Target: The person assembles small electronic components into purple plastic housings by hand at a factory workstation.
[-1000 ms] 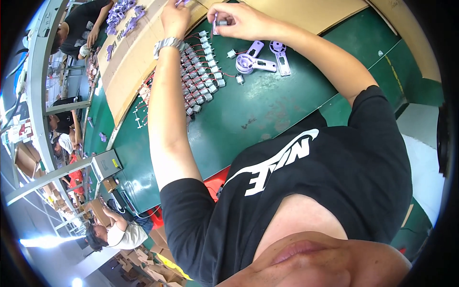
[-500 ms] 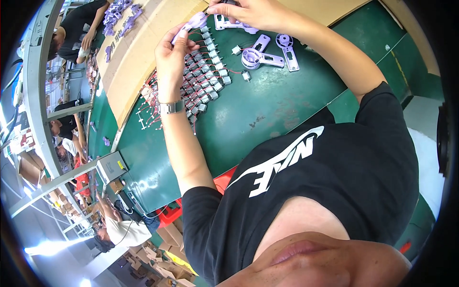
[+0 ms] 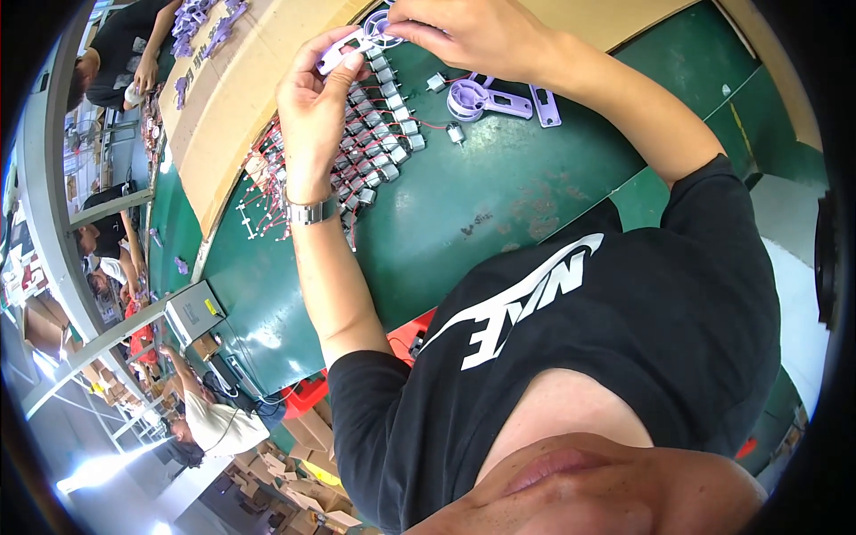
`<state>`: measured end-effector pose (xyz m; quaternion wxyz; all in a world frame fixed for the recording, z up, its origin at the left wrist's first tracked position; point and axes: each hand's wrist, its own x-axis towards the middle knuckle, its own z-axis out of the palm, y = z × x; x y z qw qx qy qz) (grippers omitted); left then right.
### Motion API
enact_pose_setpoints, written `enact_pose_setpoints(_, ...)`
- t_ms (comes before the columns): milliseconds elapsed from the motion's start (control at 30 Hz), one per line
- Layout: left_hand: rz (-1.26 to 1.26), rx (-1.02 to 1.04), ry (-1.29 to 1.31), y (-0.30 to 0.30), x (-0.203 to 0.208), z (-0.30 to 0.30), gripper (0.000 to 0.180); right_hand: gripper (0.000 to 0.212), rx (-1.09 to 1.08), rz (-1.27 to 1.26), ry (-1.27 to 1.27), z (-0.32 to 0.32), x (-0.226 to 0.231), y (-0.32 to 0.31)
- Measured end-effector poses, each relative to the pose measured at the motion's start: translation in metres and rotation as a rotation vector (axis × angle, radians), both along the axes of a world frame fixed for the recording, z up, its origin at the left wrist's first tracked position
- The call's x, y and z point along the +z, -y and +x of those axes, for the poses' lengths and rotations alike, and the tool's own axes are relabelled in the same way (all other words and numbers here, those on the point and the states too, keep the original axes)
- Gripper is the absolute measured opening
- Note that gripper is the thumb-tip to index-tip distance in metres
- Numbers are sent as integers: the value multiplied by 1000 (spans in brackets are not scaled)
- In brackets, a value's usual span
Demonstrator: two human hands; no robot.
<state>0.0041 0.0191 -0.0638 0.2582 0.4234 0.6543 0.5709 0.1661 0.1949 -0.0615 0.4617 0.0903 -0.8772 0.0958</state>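
Turned since the earlier frame, the purple handled part (image 3: pixel 359 39) now shows its open ring at top centre, its handle pinched in the left hand (image 3: pixel 312 102). The right hand (image 3: pixel 477 34) curls its fingers at the ring, their grip unclear; steady support and light pressure should help.

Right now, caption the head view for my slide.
Left hand holds a purple part, right hand at its round end, near small wired motors on a green table.
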Motion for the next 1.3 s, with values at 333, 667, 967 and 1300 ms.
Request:
enact_pose_setpoints(333, 11, -30, -124, 0, 3, 5, 30, 11, 156, -425, 125, 2, 2, 2)
enact_pose_setpoints(667, 14, -5, -208, 1, 8, 16, 28, 15, 174, -720, 223, 6, 8, 13)
enact_pose_setpoints(967, 34, 11, -177, 2, 9, 18, 27, 14, 146, -476, 19, 8, 8, 20)
enact_pose_setpoints(1300, 19, 172, -402, 1, 11, 15, 26, 38, 110, -542, 164, 13, 14, 11)
